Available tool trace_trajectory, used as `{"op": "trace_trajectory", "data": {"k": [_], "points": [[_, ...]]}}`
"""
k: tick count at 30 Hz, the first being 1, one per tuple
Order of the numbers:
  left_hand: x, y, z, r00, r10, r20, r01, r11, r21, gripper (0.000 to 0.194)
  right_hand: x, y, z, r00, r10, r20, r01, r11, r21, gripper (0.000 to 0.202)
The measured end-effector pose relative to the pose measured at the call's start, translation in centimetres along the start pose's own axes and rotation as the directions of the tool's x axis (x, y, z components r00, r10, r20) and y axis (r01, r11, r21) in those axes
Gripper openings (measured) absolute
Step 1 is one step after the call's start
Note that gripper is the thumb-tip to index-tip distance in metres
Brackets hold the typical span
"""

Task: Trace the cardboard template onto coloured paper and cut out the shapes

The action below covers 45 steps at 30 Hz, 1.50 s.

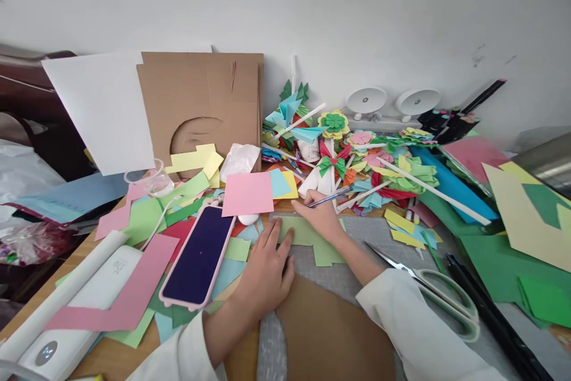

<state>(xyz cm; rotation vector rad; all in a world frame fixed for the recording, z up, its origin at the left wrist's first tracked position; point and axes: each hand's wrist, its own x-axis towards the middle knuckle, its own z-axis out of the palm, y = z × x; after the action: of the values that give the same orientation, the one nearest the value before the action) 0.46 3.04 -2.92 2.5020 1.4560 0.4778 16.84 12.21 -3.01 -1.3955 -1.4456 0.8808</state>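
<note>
My right hand (320,217) grips a pen (331,196), which slants across the fingers above a light green paper piece (323,251). My left hand (267,271) lies flat with its fingers stretched out, fingertips at the left part of that green paper. Under the paper is a grey mat (363,227). A rounded brown cardboard piece (334,333) sits between my forearms. Just beyond my left fingertips is a pink paper square (247,194). Scissors with pale green handles (439,295) rest beside my right sleeve. The pen's writing tip is hard to make out.
Left of my left hand lies a phone (200,256) among paper scraps, near a white device (84,304). Cardboard sheets (191,90) lean on the wall. Paper flowers (334,124) are heaped at the back. Green sheets (491,262) lie at the right.
</note>
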Motion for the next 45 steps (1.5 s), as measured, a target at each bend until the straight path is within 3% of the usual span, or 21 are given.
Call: {"op": "trace_trajectory", "data": {"k": [3,13,45], "points": [[0.0,0.0,0.1,1.000,0.002,-0.005,-0.002,1.000,-0.003,0.051,0.3,0.5,0.2,0.999,-0.033,-0.034,0.031,0.997,-0.074,0.029],[0.1,0.0,0.1,1.000,-0.001,0.004,0.001,1.000,-0.004,0.050,0.5,1.2,0.3,0.997,-0.076,0.007,0.076,0.981,-0.180,0.025],[0.1,0.1,0.0,1.000,0.007,-0.011,-0.007,1.000,0.001,0.049,0.4,1.2,0.4,0.994,-0.106,0.007,0.105,0.971,-0.214,0.026]]}}
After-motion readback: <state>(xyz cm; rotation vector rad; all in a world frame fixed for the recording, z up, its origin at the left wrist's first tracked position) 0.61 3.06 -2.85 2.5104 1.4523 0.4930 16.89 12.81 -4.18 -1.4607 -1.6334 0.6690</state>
